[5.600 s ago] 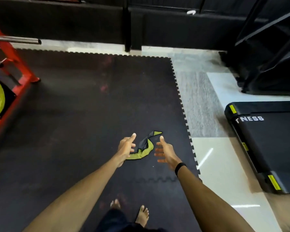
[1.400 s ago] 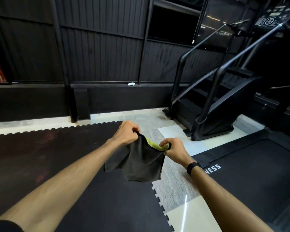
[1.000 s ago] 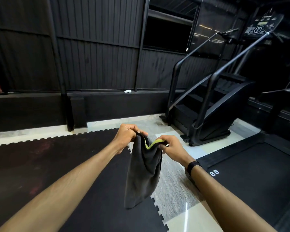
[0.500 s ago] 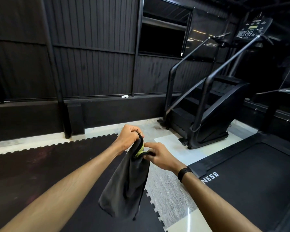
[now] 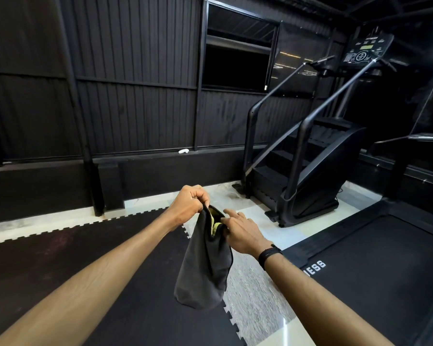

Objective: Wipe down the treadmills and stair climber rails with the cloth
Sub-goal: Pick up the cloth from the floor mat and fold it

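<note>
A black stair climber (image 5: pixel 310 171) stands far right on pale floor tiles (image 5: pixel 258 211), its two rails (image 5: pixel 308 121) sloping up to a console (image 5: pixel 365 49) at the top right. Nearer on the right lies a treadmill (image 5: pixel 375 260) deck with white lettering at its near-left end. A small white object (image 5: pixel 183 151) sits on the ledge of the dark ribbed wall (image 5: pixel 135 83) at the far side, beside a dark window (image 5: pixel 235 68). Black interlocking floor mats (image 5: pixel 73 245) cover the left and near ground. In the middle, the left hand (image 5: pixel 189 207) is clenched round the top of the dark cloth (image 5: pixel 205 265), which hangs folded below it with a yellow-green lining showing at the top. The right hand (image 5: pixel 243 234), with a black wristband (image 5: pixel 269 254), touches the cloth's upper edge, forefinger stretched out; whether its thumb pinches the fabric cannot be told.
</note>
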